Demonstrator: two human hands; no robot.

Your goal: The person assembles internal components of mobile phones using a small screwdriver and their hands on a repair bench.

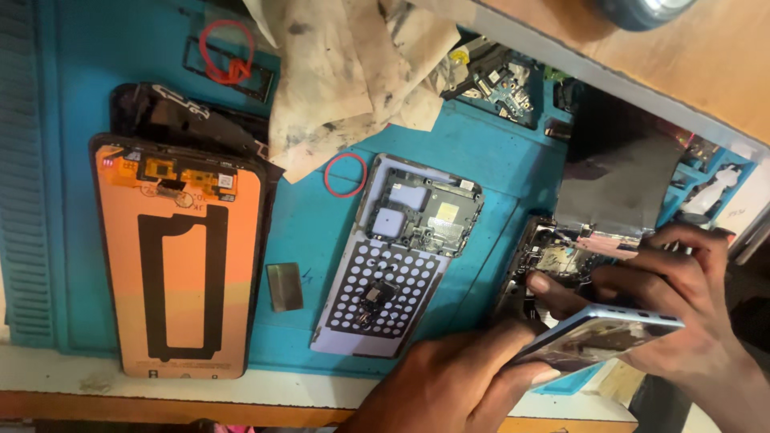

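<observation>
Blue mat (pixel 321 240) matt rubber; rag (pixel 337 72) stained cloth; phone frame (pixel 597 341) glossy; desk edge (pixel 241 397) worn wood.

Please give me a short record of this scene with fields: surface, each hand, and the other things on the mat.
surface: blue mat on a bench
left hand: holds near end of phone
right hand: holds far side of phone, tilted above the mat
mat centre: back cover, inside up
mat left: screen panel, copper back up
mat top: dirty cloth
small items: red ring, metal plate
</observation>
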